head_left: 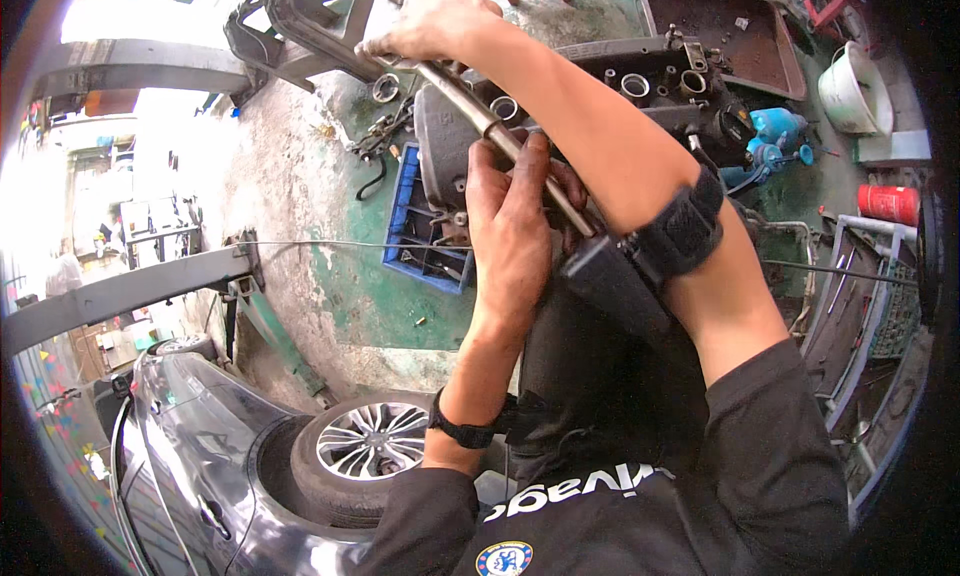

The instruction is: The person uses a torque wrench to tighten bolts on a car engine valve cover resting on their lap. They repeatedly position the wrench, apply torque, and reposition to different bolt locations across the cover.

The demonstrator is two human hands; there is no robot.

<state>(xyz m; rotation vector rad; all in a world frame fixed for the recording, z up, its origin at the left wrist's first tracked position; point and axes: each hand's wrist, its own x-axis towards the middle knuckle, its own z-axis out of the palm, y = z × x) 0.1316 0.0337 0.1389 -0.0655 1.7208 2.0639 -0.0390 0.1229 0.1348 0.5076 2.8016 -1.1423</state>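
The right hand is curling around the upper end of a steel bar, while the left hand is wrapping its thumb and fingers around the lower stretch; both grips are closing snugly on the metal. Working the bar well is likely calling for a steady stance first, then smooth effort from the upper hand while the lower one is guiding the shaft in line; the fingers should be avoiding any spot where they could be pinched against the castings.

Behind it, the dark, grimy engine is lying on the floor, showing round ports along its top. The bar itself is slanting across the engine's near side, looking worn and dull silver; a raised collar is marking its step to a thinner section. Its lower tip is hiding from view.
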